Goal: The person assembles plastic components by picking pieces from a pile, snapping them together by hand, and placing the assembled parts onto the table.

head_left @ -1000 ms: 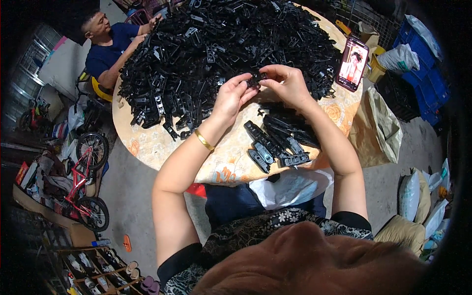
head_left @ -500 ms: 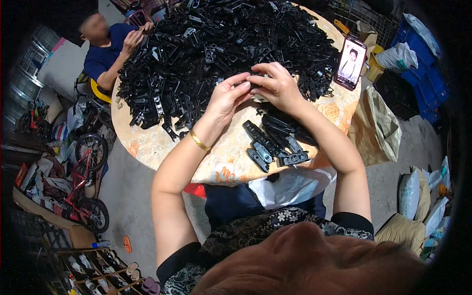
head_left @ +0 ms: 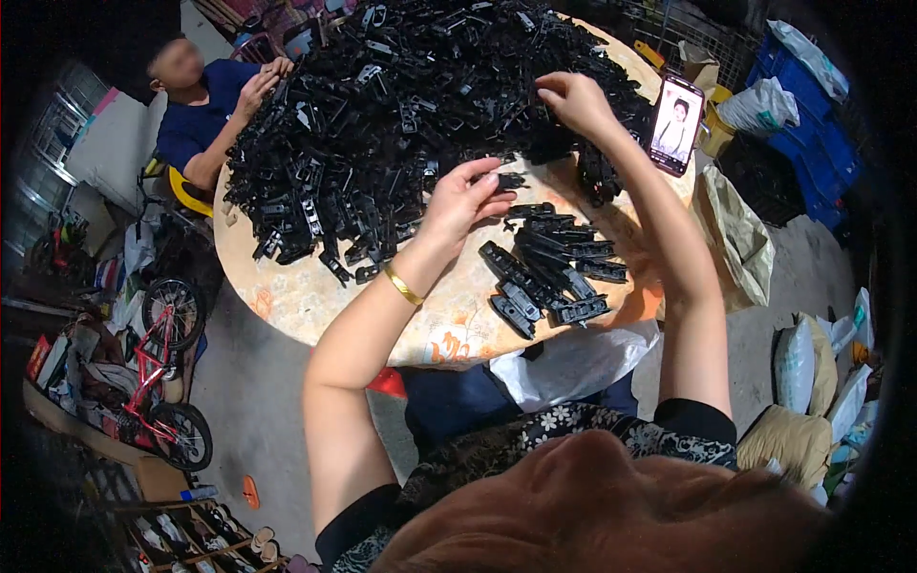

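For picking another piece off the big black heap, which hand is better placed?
Probably the right hand: it reaches over the heap, though whether it holds anything is unclear. The left hand holds a black piece near the heap's closer edge.

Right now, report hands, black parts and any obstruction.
Left hand pinching a black plastic part. Right hand over the large heap, grip unclear. Smaller pile on the floral tablecloth. Nothing visibly blocking either hand.
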The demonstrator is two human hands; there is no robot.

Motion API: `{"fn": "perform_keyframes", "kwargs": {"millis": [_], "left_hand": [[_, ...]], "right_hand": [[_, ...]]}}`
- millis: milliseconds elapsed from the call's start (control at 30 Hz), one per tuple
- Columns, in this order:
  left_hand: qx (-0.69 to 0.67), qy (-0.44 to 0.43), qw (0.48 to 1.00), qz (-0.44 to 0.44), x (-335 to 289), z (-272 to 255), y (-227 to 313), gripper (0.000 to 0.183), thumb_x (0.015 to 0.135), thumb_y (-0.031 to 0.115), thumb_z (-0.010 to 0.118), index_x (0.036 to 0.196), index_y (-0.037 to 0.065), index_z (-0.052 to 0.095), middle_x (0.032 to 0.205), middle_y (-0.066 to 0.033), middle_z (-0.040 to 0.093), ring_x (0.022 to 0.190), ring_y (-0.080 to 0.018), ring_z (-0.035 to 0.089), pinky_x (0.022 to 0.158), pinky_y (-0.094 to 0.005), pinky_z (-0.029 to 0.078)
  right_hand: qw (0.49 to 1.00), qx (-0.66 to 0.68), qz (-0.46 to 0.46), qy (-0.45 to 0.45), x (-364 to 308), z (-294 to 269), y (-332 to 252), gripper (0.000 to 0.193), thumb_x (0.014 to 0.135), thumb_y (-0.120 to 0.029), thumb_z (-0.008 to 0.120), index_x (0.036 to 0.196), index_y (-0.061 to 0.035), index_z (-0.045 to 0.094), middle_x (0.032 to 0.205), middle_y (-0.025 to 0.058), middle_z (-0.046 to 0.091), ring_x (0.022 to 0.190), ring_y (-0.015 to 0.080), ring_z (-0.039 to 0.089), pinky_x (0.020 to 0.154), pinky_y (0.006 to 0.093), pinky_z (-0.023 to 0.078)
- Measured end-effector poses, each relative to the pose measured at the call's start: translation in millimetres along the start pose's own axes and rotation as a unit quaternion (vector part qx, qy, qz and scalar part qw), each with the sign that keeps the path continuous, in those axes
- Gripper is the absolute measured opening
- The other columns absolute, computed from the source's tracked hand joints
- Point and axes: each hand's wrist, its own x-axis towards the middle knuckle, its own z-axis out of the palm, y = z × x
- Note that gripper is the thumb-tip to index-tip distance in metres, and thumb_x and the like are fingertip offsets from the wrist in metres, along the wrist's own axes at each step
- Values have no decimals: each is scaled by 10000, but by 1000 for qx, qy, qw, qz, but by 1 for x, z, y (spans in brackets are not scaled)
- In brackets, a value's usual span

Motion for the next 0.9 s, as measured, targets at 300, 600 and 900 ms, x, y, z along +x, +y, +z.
{"fn": "perform_keyframes", "kwargs": {"millis": [300,600,900], "left_hand": [[58,-33,998,-11,-5,8,-12,297,871,78,473,1153,-8,444,944,-91,559,754,-130,602,642,-191,514],[121,-50,991,30,-1,6,-20,291,870,81,477,1146,-9,451,953,-82,562,744,-108,580,664,-192,487],[82,-46,996,-7,-3,2,-20,279,865,73,484,1129,-14,458,949,-83,557,767,-128,595,652,-195,499]], "right_hand": [[974,-198,-91,62,76,31,29,306,769,-237,579,1043,-100,580,962,129,598,913,326,528,774,410,454],[969,-243,-20,48,96,65,4,354,709,-310,632,1008,-128,578,916,93,615,909,274,555,742,408,465],[963,-219,-139,66,95,57,-23,294,709,-284,604,964,-139,622,858,115,599,857,284,558,744,370,476]]}}
